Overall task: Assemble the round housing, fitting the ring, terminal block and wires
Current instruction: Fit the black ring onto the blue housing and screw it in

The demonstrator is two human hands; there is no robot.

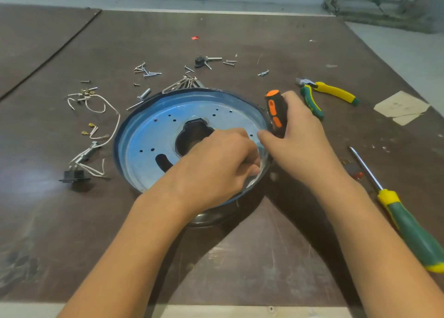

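Observation:
The round housing (153,135), a blue-tinted metal dish with small holes and a dark central cut-out, lies in the middle of the brown table. My left hand (221,164) reaches into its right side with fingers curled down at the rim; what they pinch is hidden. My right hand (298,137) grips an orange-and-black screwdriver (275,111) upright at the housing's right edge. White wires with brass terminals (96,106) lie left of the housing. A black terminal block (74,176) with wires sits at the lower left.
Loose screws (146,71) and a small black part (200,62) are scattered behind the housing. Yellow-and-green pliers (322,96) lie to the right, a long green-and-yellow screwdriver (394,209) at the near right. Paper scraps (401,107) lie at the far right.

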